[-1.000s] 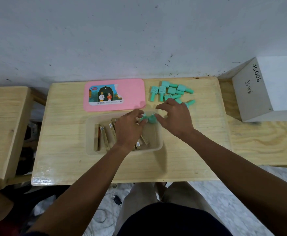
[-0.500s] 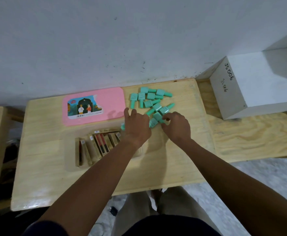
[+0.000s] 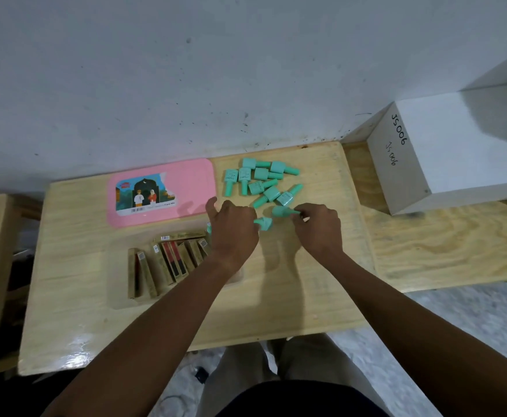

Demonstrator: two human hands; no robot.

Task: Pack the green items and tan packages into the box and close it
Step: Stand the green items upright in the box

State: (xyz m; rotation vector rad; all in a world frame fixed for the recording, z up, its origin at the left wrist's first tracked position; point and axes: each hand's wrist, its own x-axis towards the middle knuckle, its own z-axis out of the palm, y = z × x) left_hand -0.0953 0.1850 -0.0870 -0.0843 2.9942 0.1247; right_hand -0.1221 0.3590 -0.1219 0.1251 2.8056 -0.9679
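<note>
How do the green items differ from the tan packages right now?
The green items are short bottle shapes with narrow caps; the tan packages are long slim cartons. The green items lie scattered on the table; the tan packages mostly lean in a row inside the clear box. The right hand pinches one of the green items; no tan package is visibly held. Both rest on one table.

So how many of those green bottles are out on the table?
10 bottles: eight in a pile by the wall, one pinched by the right hand, one at the left hand's fingertips. A green sliver under the left hand may be another.
</note>
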